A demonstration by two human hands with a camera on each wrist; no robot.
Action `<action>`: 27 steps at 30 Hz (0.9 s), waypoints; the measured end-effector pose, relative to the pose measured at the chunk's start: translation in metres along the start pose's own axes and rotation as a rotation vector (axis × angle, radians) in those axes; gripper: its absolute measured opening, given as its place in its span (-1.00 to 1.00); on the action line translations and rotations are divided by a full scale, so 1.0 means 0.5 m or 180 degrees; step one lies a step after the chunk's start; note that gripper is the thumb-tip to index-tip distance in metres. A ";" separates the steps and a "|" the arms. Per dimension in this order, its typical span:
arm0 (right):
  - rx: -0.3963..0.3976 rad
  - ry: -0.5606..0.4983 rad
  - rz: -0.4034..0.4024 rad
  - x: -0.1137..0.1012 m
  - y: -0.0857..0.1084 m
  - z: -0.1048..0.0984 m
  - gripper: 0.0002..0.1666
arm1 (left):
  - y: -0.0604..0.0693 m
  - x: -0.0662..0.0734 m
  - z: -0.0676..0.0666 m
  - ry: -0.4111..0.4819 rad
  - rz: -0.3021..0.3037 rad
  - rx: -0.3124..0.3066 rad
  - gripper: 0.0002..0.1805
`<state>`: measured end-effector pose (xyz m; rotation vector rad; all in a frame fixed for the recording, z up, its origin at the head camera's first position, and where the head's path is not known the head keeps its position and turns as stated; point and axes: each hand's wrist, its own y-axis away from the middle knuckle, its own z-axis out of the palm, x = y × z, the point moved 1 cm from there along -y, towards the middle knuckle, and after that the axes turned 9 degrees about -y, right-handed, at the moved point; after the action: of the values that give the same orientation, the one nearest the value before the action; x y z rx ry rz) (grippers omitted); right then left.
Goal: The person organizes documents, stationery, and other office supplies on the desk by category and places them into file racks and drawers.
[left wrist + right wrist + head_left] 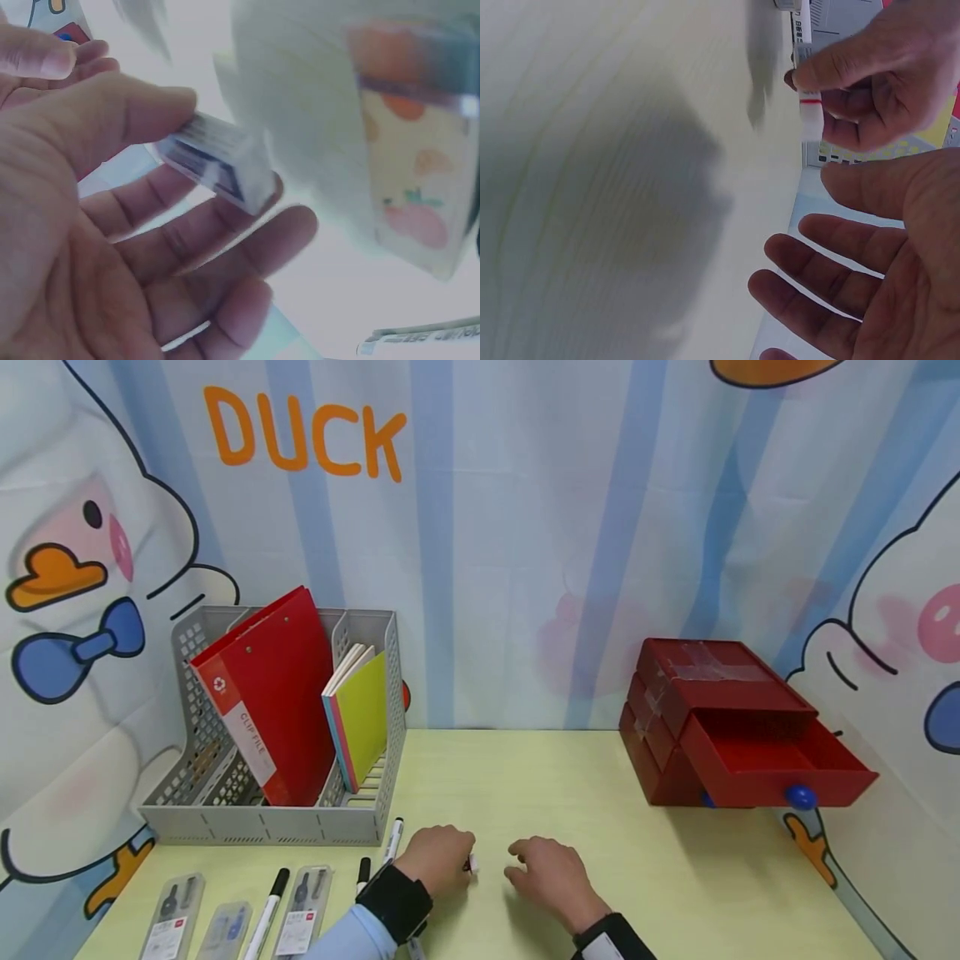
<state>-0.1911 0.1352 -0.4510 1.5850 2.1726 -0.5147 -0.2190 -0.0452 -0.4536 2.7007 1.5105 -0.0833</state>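
Observation:
My left hand [441, 860] pinches a small white eraser [217, 161] between thumb and fingers, above the table just in front of the grey file rack [262, 827]. A dark printed sleeve wraps part of the eraser, and its white end [811, 124] points out past the thumb in the right wrist view. To the right, my right hand [553, 881] hovers over the table with relaxed, spread fingers and holds nothing. A gap separates it from the eraser. Near the left hand lie a marker [394, 837] and a black-capped marker [363, 870], partly hidden by the sleeve.
The rack holds a red clip file [281, 710] and several notebooks [363, 718]. At front left lie a marker [266, 917] and clear plastic cases [172, 920]. A red drawer box [720, 693] has one drawer [780, 777] pulled out. A fruit-patterned item [420, 172] is near the left wrist.

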 end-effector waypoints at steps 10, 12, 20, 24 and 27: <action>-0.0169 -0.0084 -0.0114 -0.010 0.000 0.016 -0.46 | -0.010 0.006 -0.009 0.0223 0.0465 0.0168 -0.75; -0.0156 -0.0115 -0.0129 -0.012 0.000 0.018 -0.50 | -0.009 0.007 -0.012 0.0322 0.0582 0.0241 -0.69; -0.0039 -0.0086 -0.0359 -0.014 0.004 0.022 -0.79 | -0.006 0.010 -0.019 0.0617 0.0795 0.0296 -0.58; 0.0040 -0.0073 -0.0393 -0.016 0.004 0.024 -0.86 | -0.006 0.012 -0.018 0.0637 0.0846 0.0349 -0.60; 0.0056 -0.0099 -0.0341 -0.017 0.004 0.025 -0.89 | -0.004 0.014 -0.020 0.0627 0.0874 0.0378 -0.62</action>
<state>-0.1855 0.1225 -0.4572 1.4655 2.2445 -0.5887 -0.2170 -0.0376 -0.4441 3.0619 1.1918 0.1097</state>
